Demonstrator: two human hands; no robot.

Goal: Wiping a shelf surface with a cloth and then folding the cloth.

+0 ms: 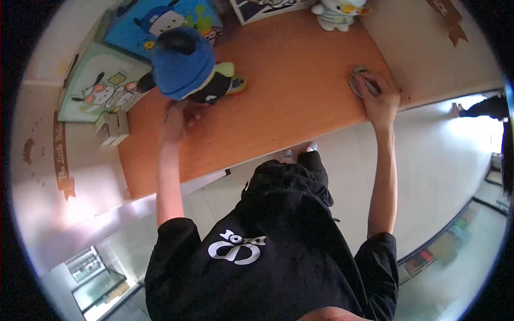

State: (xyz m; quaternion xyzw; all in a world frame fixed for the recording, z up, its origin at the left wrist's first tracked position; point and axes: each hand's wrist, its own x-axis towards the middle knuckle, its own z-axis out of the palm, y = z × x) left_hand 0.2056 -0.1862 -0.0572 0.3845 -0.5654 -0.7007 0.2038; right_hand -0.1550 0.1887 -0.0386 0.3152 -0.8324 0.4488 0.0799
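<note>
My right hand point(381, 96) grips a crumpled grey cloth point(358, 77) on the wooden shelf point(300, 91), near its right end. At the left, my left hand point(181, 119) is just below a plush toy point(182, 67) with a big blue hat, dark body and yellow-and-blue foot. That hand is blurred and partly hidden by the toy, so I cannot tell whether it holds it.
Cartoon pictures in blue point(126, 29) and pale green point(91, 107) lean at the back left, beside white blocks point(111, 128). A white plush toy point(334, 13) sits at the back right. A person's dark-clad leg point(482, 108) shows at the far right.
</note>
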